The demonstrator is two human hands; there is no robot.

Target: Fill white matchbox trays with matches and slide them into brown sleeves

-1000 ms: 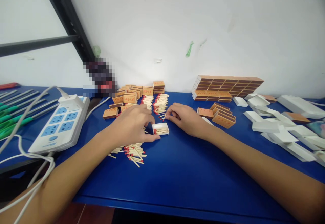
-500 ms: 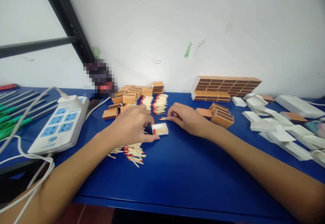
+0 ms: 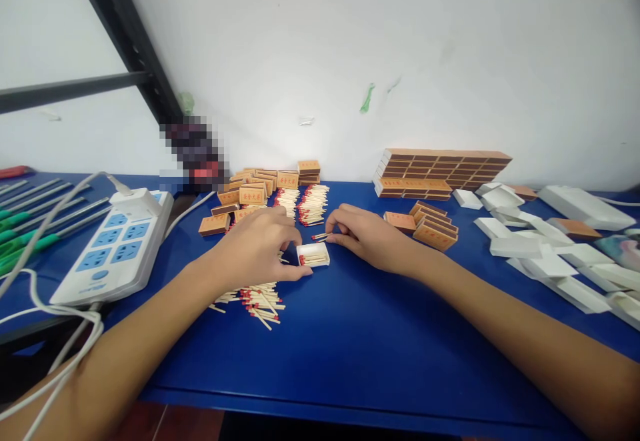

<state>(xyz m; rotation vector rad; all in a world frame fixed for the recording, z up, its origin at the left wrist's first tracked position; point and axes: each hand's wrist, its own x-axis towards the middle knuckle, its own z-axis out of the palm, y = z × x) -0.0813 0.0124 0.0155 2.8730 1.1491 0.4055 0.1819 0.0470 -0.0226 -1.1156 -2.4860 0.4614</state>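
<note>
My left hand (image 3: 265, 244) grips a small white matchbox tray (image 3: 323, 249) between thumb and fingers. Several red-tipped matches lie along the tray's near side. Just beyond the tray's right end, my right hand (image 3: 357, 235) pinches one or more matches (image 3: 319, 236), their red heads pointing left. Behind the tray rest two bundles of loose matches, the right one (image 3: 313, 205) in plain sight and the left one (image 3: 287, 201) partly covered by my left hand. Another heap of matches (image 3: 261, 302) lies in front of my left wrist, partly hidden by it.
Printed matchboxes (image 3: 253, 194) crowd the back left, and a long stack of matchboxes (image 3: 445, 167) stands against the wall. A few more boxes (image 3: 435, 226) lean behind my right forearm. White trays (image 3: 545, 261) pile up at right. A power strip (image 3: 115, 247) and green-handled tools (image 3: 30, 234) lie left.
The matches in my right hand have shifted slightly, lying a little nearer the tray's back edge. My left hand still holds the tray; the whole view has slid slightly left.
</note>
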